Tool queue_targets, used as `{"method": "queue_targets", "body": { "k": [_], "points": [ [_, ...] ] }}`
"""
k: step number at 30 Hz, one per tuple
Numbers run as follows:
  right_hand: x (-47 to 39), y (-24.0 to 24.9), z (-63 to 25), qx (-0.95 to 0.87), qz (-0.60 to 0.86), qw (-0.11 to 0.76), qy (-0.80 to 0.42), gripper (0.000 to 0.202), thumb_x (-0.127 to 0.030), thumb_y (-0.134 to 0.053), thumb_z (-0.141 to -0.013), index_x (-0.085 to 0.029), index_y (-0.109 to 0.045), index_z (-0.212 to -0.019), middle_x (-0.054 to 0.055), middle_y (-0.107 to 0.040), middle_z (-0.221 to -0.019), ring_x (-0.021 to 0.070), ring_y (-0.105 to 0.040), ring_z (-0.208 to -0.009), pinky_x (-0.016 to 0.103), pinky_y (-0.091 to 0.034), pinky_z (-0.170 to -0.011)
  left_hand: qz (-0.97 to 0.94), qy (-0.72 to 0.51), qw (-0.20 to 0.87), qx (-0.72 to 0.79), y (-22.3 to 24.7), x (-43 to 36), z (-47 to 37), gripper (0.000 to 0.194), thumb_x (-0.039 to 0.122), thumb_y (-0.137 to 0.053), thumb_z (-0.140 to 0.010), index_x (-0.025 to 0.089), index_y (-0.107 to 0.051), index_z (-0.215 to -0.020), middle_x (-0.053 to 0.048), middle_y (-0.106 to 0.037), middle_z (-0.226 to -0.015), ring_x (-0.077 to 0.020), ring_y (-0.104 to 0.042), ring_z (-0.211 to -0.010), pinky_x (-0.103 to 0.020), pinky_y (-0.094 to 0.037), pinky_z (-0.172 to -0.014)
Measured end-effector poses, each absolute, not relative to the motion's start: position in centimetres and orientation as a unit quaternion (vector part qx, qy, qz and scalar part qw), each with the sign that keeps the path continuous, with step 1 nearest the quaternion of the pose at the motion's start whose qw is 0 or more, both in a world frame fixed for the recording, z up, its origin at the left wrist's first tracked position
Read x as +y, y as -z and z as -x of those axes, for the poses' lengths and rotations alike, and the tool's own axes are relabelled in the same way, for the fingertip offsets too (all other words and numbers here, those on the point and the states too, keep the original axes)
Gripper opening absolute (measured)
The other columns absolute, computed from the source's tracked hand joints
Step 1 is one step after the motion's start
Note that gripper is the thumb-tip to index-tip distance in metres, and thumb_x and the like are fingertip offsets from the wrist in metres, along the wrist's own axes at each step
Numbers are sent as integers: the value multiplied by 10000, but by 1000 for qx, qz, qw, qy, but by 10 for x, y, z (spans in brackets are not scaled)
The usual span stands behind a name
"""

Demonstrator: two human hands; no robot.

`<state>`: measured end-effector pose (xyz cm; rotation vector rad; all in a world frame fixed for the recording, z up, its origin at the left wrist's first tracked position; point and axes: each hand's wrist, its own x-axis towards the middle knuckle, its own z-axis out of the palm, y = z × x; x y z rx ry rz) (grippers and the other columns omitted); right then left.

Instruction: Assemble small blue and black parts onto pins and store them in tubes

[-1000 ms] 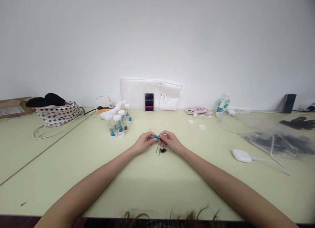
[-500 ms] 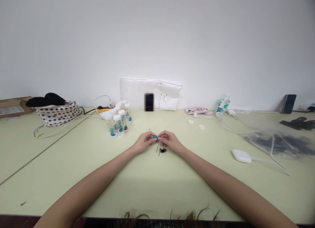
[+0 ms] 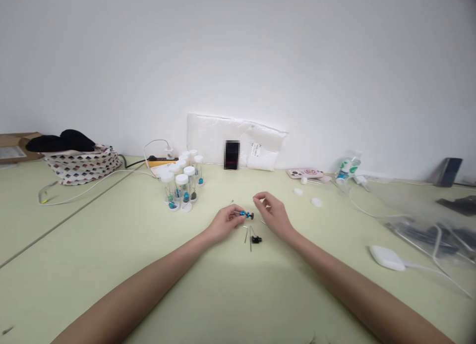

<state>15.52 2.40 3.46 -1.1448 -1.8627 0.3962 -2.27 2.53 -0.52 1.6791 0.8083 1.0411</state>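
My left hand (image 3: 225, 222) is closed round one end of a small blue metal part (image 3: 246, 214), pinched between thumb and fingers. The part's black round end points right, toward my other hand. Just right of it, my right hand (image 3: 274, 216) is raised, its fingers loosely bent and apart, with nothing visible between them. A short silvery rod tip (image 3: 263, 222) shows by its lower edge; whether the hand touches it I cannot tell. Below lie thin L-shaped metal rods (image 3: 250, 240) and a small black fitting (image 3: 256, 240).
Clear tubes with white caps (image 3: 182, 179) stand at left, blue parts inside. Behind are a phone (image 3: 232, 155) and white padded packaging (image 3: 267, 141). White caps (image 3: 316, 202), a pink phone (image 3: 305, 173), a bottle (image 3: 348, 165) and a white charger (image 3: 386, 258) lie right.
My right hand has come off the blue part and moved right and slightly up. My left hand still holds the part, whose black end now shows. The camera view has shifted.
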Motion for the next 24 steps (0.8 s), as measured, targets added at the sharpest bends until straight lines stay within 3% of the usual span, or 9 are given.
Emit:
{"method": "queue_targets", "body": {
  "k": [6,10,15,24],
  "points": [
    [149,-51,-154,-775,530,340,-59,252,-412,-415,-814,-202,-549,-850,42,-607,-884,157,-534,-672,286,-394,-640,-654,-431,517,345,6,29,20,288,385,-549,-732,150,-556,-897,-49,-595,-744,-123,-532,-633,-248,-422,-602],
    [231,-50,-142,-740,614,271,-51,331,-452,-449,-787,-168,-530,-937,87,-596,-940,185,-554,-776,286,-390,-665,-639,-434,529,352,4,29,19,253,363,-559,-724,153,-559,-866,-59,-607,-752,-135,-550,-657,-248,-415,-607],
    [284,-45,-125,-727,634,259,-44,465,-523,-506,-727,-139,-506,-990,126,-588,-946,226,-548,-840,298,-383,-675,-623,-434,538,367,3,29,16,202,325,-548,-733,162,-558,-852,-55,-613,-708,-128,-545,-628,-231,-397,-571],
    [326,-37,-108,-714,649,263,0,294,-452,-549,-727,-176,-501,-818,58,-598,-816,201,-537,-767,274,-375,-593,-626,-407,545,380,0,27,18,203,311,-488,-774,179,-552,-914,-39,-621,-789,-140,-560,-712,-248,-415,-637]
  ]
}}
